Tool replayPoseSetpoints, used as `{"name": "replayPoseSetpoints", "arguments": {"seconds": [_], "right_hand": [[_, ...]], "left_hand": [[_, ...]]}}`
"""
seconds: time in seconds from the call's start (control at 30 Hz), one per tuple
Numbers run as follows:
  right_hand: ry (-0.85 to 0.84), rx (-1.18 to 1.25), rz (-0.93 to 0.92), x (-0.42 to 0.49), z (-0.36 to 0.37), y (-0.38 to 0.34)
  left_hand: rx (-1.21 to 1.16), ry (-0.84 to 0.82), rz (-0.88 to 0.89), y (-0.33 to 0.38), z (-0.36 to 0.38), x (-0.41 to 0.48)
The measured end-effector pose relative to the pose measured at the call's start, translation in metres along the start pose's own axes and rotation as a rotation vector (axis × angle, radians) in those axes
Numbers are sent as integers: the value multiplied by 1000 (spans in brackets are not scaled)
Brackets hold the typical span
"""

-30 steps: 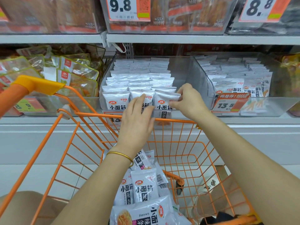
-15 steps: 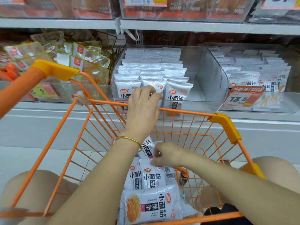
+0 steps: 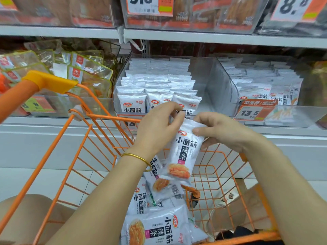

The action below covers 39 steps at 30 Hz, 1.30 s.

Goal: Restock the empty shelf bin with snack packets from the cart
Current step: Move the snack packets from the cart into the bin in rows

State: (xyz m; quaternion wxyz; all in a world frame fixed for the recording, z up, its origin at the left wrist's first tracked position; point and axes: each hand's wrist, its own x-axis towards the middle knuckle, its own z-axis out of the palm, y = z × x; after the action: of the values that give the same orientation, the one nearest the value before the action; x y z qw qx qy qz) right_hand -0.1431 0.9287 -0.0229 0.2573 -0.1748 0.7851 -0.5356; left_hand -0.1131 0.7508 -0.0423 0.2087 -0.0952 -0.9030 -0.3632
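One snack packet (image 3: 184, 149), white with black lettering, is held upright over the front rim of the cart (image 3: 109, 116), just short of the shelf bin (image 3: 208, 82). The left hand (image 3: 155, 128) grasps its top edge with curled fingers. The right hand (image 3: 221, 131) pinches its upper right corner between thumb and forefinger. At least four more packets (image 3: 159, 225) lie in a loose pile at the cart's near end. In the bin, stocked packets (image 3: 131, 103) stand in three columns, three across the front row, against the left wall; a bare strip runs along the right wall. Both hands and the cart's front rim cover the lower part of that front row. One gold bangle (image 3: 136, 157) sits on the left wrist. A 13.5 price label (image 3: 251, 113) fronts the right neighbouring bin of similar white packets (image 3: 265, 82). Clear pouches (image 3: 88, 71) fill the left one.
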Motion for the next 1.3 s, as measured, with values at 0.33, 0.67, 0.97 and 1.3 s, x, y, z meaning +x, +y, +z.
{"name": "replayPoseSetpoints", "arguments": {"seconds": [0.33, 0.67, 0.97, 1.3], "right_hand": [[99, 229, -3, 1, -10, 2], [674, 235, -104, 16, -43, -4], [871, -10, -86, 38, -48, -10], [847, -236, 193, 137, -70, -8]], "left_hand": [[-376, -9, -259, 18, 7, 27], [711, -28, 256, 2, 33, 66], [870, -259, 129, 10, 33, 83], [662, -111, 104, 10, 15, 107]]}}
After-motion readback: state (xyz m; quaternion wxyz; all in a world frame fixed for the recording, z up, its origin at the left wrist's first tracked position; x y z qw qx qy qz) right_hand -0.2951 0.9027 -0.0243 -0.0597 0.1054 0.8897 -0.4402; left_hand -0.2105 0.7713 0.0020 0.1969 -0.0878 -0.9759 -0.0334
